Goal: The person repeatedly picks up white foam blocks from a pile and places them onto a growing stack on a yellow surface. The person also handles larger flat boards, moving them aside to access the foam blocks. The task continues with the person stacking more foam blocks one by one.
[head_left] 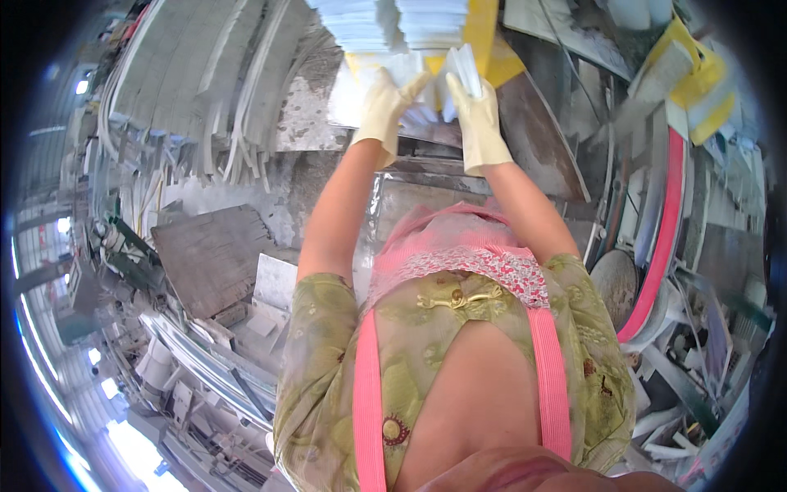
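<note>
Both arms reach forward, away from the body, and both hands wear cream gloves. The right hand (474, 107) grips a few thin white strips (465, 69), its thumb on their near side; they stand up from it at a tilt. The left hand (382, 105) is just beside it, thumb spread toward the right, with pale pieces (404, 66) between thumb and fingers; blur hides whether it clasps them or only touches them. The strips and pale pieces are at the near side of two white stacks (357, 26) (432, 22), which stand side by side at the upper edge of the view with a narrow gap between them. Yellow sheeting (494, 56) shows to the right of the stacks and partly under them. A brown board (545, 131) slants down just right of the right hand. To the left, well apart from the hands, long grey slabs (168, 82) stand close together. Nearer the body on that side, a worn wooden board (209, 258) lies tilted among scraps. At the right, a pink band (662, 238) curves along a machine, and a yellow-and-white bag (707, 86) is near its upper end. The person wears a pink apron (447, 234) over a green top (328, 328).
</note>
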